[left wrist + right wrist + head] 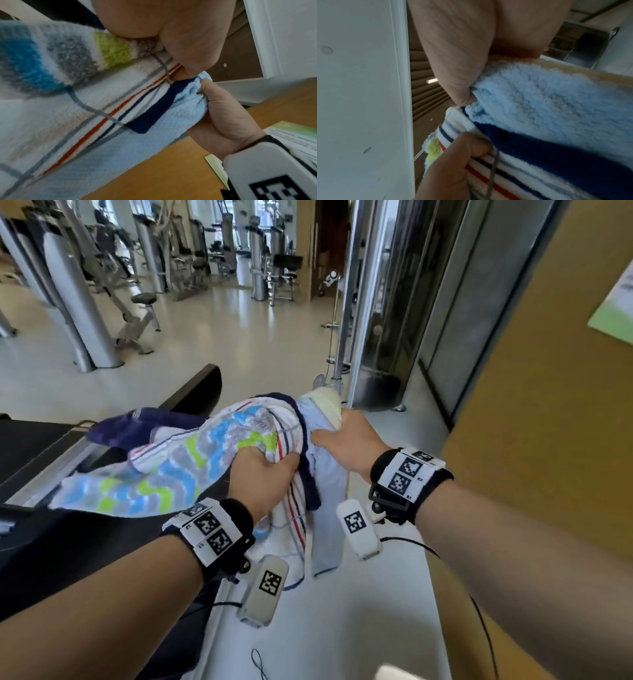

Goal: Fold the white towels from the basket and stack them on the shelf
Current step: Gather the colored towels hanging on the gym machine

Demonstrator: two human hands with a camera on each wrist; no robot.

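Left hand [265, 477] grips the striped towels [164, 470]; right hand [349, 440] pinches the pale blue towel [329, 474], probably to separate the bundle.

No word or number can be read with certainty. Just right of the bundle of coloured terry towels [178, 467], a white fabric wristband [409, 475] carries black-and-white square codes with tiny characters beside them, too blurred to make out. Below the bundle, a second white wristband [209, 530] bears similar codes. A white plastic pod [358, 529] and another [267, 587], both below the bundle, each show one square code. Far right of the bundle, a green-and-white paper poster [616, 302] has lines of print, illegible.
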